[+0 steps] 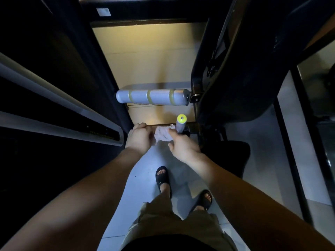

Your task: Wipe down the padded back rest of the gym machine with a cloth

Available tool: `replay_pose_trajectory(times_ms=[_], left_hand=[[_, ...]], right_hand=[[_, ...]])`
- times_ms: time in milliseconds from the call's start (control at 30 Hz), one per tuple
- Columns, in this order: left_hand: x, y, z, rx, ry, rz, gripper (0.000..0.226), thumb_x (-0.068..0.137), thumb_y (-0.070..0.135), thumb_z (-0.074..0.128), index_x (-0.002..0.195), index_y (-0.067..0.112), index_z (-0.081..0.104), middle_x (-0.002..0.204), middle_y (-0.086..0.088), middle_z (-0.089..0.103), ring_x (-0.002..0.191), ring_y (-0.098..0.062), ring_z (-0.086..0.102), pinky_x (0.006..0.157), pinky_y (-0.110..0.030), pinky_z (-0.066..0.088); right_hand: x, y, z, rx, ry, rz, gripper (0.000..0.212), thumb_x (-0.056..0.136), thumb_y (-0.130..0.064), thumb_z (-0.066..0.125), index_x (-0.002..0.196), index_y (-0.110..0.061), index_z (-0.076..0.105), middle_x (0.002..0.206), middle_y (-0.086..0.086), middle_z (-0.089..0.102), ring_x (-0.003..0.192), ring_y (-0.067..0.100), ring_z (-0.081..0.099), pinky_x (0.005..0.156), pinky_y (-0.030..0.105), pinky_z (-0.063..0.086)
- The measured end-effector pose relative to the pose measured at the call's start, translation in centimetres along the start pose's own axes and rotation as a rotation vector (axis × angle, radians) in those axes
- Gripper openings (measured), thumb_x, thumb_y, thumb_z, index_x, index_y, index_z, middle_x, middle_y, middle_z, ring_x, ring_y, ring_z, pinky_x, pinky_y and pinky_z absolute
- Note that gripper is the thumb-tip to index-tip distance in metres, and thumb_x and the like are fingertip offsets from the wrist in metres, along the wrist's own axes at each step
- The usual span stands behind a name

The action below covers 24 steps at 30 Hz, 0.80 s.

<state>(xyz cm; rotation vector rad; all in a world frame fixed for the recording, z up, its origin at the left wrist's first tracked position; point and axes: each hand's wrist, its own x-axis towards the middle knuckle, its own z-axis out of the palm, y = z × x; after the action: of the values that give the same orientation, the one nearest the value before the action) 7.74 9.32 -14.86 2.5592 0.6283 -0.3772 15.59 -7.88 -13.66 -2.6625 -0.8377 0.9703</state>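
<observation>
Both hands hold the crumpled cloth (161, 135) between them: your left hand (138, 137) curls on its left edge, your right hand (183, 146) pinches the right edge. Fold it into a flat pad, then lift it to the dark back rest (253, 84), it seems at far right.

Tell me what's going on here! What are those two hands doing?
A person is standing between gym machines, holding a crumpled pale cloth in both hands. The left hand grips its left side and the right hand pinches its right side. The cloth is held low, beside a grey handle with a yellow cap, not against the big dark machine part on the right. So no wiping shows in this picture.
</observation>
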Motion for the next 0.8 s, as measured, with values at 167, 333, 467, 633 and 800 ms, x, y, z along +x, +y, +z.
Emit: replay_pose_trajectory(times_ms=[167, 333, 467, 633, 800], left_hand=[[-3.3, 0.1, -2.6, -0.496, -0.056, -0.050, 0.007, 0.084, 0.026, 0.058, 0.084, 0.025, 0.051, 0.072, 0.004, 0.063, 0.069, -0.020, 0.056, 0.067, -0.034, 0.049], [-5.2, 0.9, -4.8, -0.727, 0.009, -0.037, 0.013, 0.093, 0.014, 0.056, 0.085, 0.022, 0.050, 0.080, -0.016, 0.064, 0.065, -0.021, 0.056, 0.068, -0.042, 0.052], [-6.0, 2.9, -5.9, -0.870, -0.055, 0.007, 0.012, 0.092, 0.012, 0.055, 0.085, 0.020, 0.058, 0.075, -0.010, 0.057, 0.070, -0.019, 0.053, 0.071, -0.039, 0.048], [-6.8, 6.1, -6.7, -0.922, -0.117, 0.030, 0.014, 0.090, 0.015, 0.049, 0.083, 0.021, 0.059, 0.072, -0.003, 0.054, 0.069, -0.018, 0.048, 0.070, -0.037, 0.043], [-7.2, 9.4, -6.2, -0.709, -0.111, 0.038, 0.012, 0.092, 0.018, 0.050, 0.084, 0.026, 0.054, 0.063, 0.007, 0.059, 0.061, -0.017, 0.052, 0.064, -0.040, 0.050]], right_hand=[[-1.3, -1.1, -1.4, 0.111, 0.033, -0.064, 0.041, 0.095, -0.031, 0.056, 0.136, -0.033, 0.050, 0.111, 0.007, 0.070, 0.097, 0.035, 0.066, 0.076, 0.040, 0.057], [-3.6, -0.3, -2.5, 0.224, 0.115, -0.165, 0.002, 0.092, -0.027, 0.058, 0.093, -0.026, 0.057, 0.090, -0.004, 0.064, 0.084, 0.029, 0.063, 0.070, 0.042, 0.055], [-5.6, 0.4, -4.2, 0.320, 0.083, -0.212, 0.026, 0.092, -0.036, 0.065, 0.116, -0.029, 0.059, 0.086, -0.013, 0.050, 0.079, 0.008, 0.053, 0.074, 0.029, 0.045], [-6.8, 2.1, -5.3, 0.416, 0.137, -0.310, 0.008, 0.092, -0.027, 0.066, 0.088, -0.030, 0.059, 0.081, -0.010, 0.044, 0.072, 0.007, 0.045, 0.069, 0.029, 0.040], [-7.7, 6.4, -8.1, 0.479, 0.075, -0.331, 0.010, 0.085, -0.024, 0.072, 0.078, -0.028, 0.067, 0.096, -0.007, 0.051, 0.083, 0.008, 0.056, 0.084, 0.026, 0.048]])
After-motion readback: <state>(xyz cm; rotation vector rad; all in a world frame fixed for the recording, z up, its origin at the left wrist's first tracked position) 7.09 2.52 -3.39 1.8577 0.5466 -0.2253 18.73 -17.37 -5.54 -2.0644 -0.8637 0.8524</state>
